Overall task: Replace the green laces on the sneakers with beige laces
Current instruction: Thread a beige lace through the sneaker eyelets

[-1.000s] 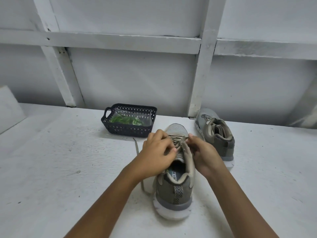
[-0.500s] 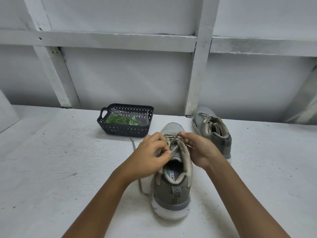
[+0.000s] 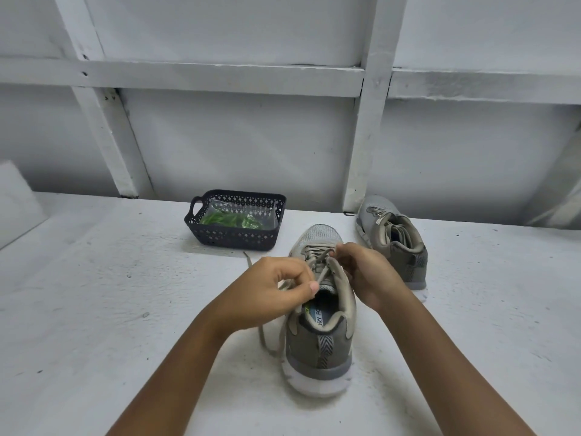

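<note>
A grey-green sneaker stands in front of me, heel toward me, threaded with a beige lace. My left hand pinches one strand of that lace at the top left eyelets. My right hand pinches the other strand over the tongue. A loose tail of the lace trails on the table left of the shoe. The second sneaker sits behind on the right, with beige laces. The green laces lie in a clear bag inside the black basket.
The white table runs to a white wall with wooden battens at the back. The basket stands behind and left of the near shoe. A white slab leans at the far left edge.
My left hand has drawn back toward me and to the left, pulling its lace strand. My right hand has stayed over the tongue. The shoe has kept its place.
</note>
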